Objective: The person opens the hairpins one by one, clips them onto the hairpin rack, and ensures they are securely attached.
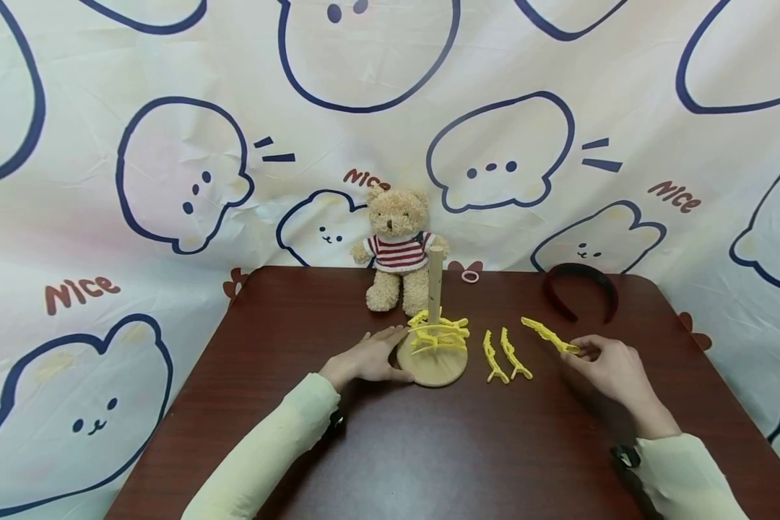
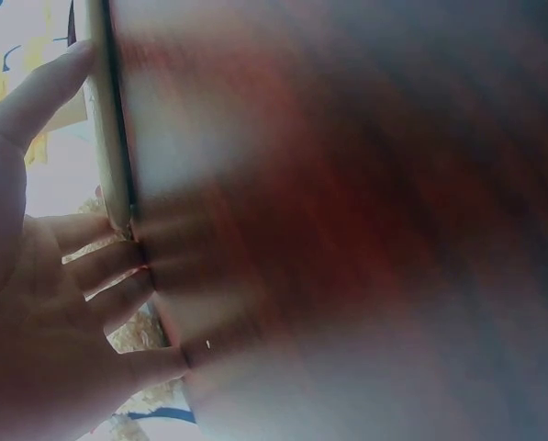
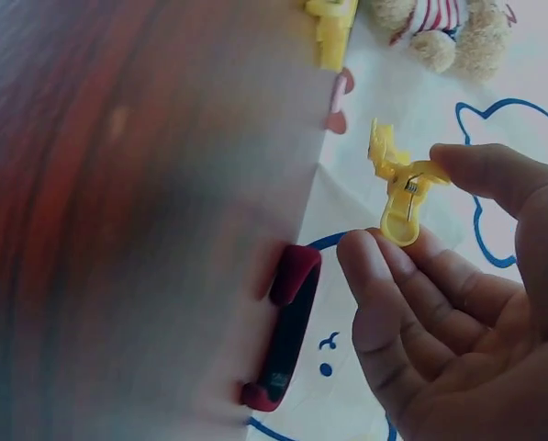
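Observation:
A long yellow hair clip is held up by my right hand, pinched at its handle end. In the right wrist view the clip's spring and handles show between thumb and fingertips. My left hand rests beside a wooden stand, thumb against the rim of the round base, its other fingers extended along the left side. An upright post rises from the base, and several yellow clips sit around its lower part. Two more clips lie on the table between stand and right hand.
Behind the stand a teddy bear in a striped shirt sits at the table's back edge. A small pink ring lies to its right. Farther right is a dark red headband. A patterned cloth hangs behind the brown table.

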`<move>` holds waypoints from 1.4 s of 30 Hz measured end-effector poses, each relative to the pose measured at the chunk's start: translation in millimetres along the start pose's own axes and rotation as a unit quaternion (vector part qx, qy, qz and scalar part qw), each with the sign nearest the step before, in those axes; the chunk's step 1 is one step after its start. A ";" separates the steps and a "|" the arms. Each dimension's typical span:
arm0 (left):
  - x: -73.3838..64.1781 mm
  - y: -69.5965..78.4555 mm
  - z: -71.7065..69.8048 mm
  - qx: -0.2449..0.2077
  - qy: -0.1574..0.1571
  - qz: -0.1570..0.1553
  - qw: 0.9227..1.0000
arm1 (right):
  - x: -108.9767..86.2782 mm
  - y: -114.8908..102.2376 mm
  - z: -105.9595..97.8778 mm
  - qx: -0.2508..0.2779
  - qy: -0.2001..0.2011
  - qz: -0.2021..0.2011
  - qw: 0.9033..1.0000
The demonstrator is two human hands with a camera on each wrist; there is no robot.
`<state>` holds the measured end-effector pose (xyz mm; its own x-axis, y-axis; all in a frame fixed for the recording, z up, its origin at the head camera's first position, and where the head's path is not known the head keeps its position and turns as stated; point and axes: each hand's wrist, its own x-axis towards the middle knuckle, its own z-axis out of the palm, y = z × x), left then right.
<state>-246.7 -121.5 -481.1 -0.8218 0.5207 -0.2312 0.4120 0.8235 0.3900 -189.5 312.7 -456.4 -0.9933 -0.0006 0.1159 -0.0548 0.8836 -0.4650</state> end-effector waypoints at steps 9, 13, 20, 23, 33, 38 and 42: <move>0.6 -0.4 0.6 -0.002 -0.003 -0.002 1.000 | 4.5 -20.2 0.1 0.025 0.002 -0.021 0.999; 0.2 0.2 0.1 -0.006 -0.001 0.000 1.000 | 5.7 -28.5 -0.6 0.042 0.002 -0.042 0.998; -0.8 1.1 -0.8 -0.006 -0.004 -0.002 1.000 | 8.5 -43.6 -1.1 0.049 0.002 -0.084 0.995; -0.9 1.2 -1.0 -0.006 -0.004 -0.003 1.000 | 10.1 -51.1 -1.6 0.054 0.003 -0.095 0.994; 0.4 0.0 0.2 -0.001 -0.006 -0.002 1.000 | 16.4 -73.2 -1.8 0.074 -0.014 -0.100 0.992; 0.8 -0.5 0.3 -0.002 -0.006 -0.003 1.000 | 18.7 -84.3 -3.6 0.070 -0.016 -0.122 0.990; 0.1 -0.2 -0.1 -0.003 -0.007 0.000 1.000 | 21.0 -92.6 -4.2 0.065 -0.012 -0.155 0.986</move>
<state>-246.9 -121.6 -481.2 -0.8169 0.5229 -0.2433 0.4087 0.8226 0.3954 -204.8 232.9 -407.2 -0.9288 -0.2736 0.2500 -0.3671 0.7718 -0.5192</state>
